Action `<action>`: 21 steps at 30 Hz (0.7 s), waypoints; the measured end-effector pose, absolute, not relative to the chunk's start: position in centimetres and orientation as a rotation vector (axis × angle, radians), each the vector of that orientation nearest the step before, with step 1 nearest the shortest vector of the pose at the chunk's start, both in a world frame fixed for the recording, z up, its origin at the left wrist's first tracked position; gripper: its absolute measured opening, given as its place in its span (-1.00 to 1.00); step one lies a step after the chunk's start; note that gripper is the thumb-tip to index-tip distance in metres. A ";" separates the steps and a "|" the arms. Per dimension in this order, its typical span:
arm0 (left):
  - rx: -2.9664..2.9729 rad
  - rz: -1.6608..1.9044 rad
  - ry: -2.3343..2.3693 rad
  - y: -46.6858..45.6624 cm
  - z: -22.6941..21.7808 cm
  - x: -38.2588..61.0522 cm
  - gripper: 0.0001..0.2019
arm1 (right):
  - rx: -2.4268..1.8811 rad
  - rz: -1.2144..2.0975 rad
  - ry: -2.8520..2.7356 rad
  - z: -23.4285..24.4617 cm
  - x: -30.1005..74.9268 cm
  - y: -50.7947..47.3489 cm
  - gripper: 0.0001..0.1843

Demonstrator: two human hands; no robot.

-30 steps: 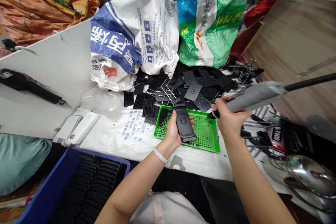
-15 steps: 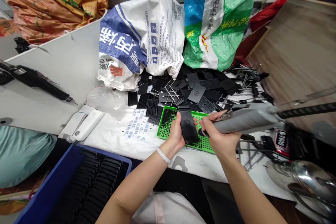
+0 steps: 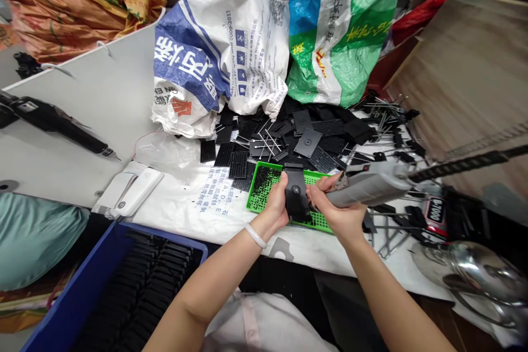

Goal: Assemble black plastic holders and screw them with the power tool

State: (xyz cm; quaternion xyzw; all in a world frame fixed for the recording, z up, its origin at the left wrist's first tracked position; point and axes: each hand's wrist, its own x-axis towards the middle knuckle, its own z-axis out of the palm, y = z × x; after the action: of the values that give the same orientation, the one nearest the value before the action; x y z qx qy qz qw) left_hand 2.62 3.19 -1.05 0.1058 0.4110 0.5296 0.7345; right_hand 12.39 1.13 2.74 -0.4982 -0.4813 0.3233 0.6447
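Observation:
My left hand [image 3: 278,202] is closed around the left edge of a flat black plastic part [image 3: 296,192], which has a round mark on its face. The part is held over a green perforated tray [image 3: 253,201] with many small black pieces, probably screws, at its left end. My right hand [image 3: 336,210] grips a grey electric screwdriver [image 3: 367,186] near its front end, lying almost level. Its tip points at the right side of the black part; whether it touches is hidden by my fingers.
Black plates [image 3: 308,142] and thin metal rods [image 3: 268,143] are heaped behind the tray. A blue crate [image 3: 202,250] of black parts stands lower left. Another screwdriver [image 3: 61,129] hangs at left. A shiny metal pot [image 3: 474,272] and woven sacks [image 3: 256,49] are around.
My right hand and the grey screwdriver have shifted left, closer to the black part. The part stands more upright in my left hand.

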 end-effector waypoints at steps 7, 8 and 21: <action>0.308 1.284 0.962 3.2 -1.0 2.1 -0.48 | -1.094 0.772 -1.002 1.5 13.9 1.1 -0.70; 0.297 1.279 0.957 3.3 -1.0 2.0 -0.48 | -1.115 0.754 -0.973 1.0 13.9 1.1 -0.69; 0.237 1.260 0.912 3.6 -1.2 1.9 -0.50 | -1.176 0.712 -0.926 -1.0 13.4 1.2 -0.66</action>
State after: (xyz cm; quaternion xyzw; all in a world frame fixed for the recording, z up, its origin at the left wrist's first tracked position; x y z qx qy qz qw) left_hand 1.85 3.55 -1.24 0.1065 0.4104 0.5670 0.7062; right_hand 13.38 1.23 -1.01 -0.5231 -0.4116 0.3167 0.6757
